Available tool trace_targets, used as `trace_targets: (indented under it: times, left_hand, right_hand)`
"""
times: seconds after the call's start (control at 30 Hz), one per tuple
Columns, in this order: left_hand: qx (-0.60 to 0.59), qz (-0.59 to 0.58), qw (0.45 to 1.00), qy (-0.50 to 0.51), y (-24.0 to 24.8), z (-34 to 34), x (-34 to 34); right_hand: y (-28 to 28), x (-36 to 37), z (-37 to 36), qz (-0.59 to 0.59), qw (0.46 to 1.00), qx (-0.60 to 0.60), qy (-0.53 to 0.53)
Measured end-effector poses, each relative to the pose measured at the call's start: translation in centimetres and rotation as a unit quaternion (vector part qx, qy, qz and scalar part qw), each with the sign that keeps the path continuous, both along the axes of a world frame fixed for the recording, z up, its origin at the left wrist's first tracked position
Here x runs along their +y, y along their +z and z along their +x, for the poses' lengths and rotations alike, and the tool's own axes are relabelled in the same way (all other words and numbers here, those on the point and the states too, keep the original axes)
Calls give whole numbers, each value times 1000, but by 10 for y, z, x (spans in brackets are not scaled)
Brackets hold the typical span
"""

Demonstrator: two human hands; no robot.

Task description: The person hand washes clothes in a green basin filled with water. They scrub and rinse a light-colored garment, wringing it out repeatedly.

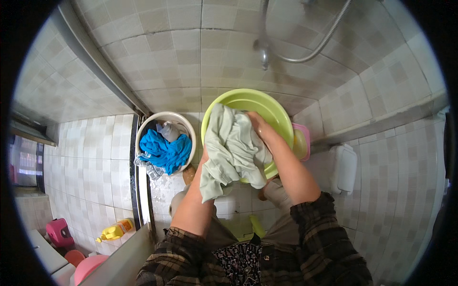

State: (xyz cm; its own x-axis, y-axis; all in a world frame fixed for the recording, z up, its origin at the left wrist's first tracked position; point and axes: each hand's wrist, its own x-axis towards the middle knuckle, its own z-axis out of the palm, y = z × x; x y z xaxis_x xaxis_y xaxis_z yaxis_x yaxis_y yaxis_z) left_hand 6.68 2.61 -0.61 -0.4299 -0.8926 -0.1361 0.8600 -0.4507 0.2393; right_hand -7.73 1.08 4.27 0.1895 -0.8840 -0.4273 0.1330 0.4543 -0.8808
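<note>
Clearly, both hands are clamped on a pale green garment (231, 148) held over the green basin (281, 119): the right hand (257, 125) grips its upper edge, while the left hand (206, 155) is mostly hidden under the cloth. Much of the garment hangs past the near rim, so it may drip or slide onto the floor (167, 190). A white bucket (143, 131) of blue laundry stands just beside the basin.

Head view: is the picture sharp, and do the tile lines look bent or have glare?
Head view: strong fisheye, tile lines bow toward the black rim; even soft light, no harsh glare; pale garment and green basin sharp; right hand slightly soft.
</note>
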Motion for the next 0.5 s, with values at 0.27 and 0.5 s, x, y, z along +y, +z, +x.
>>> trace_targets:
  times: [0.27, 0.5]
  left_hand:
    - [-22, 66, 997, -14, 0, -12, 1]
    - [0, -17, 1000, -26, -18, -35, 0]
  right_hand:
    - [-5, 6, -60, -183, 914, 356, -68]
    - [41, -24, 34, -365, 728, 554, 175]
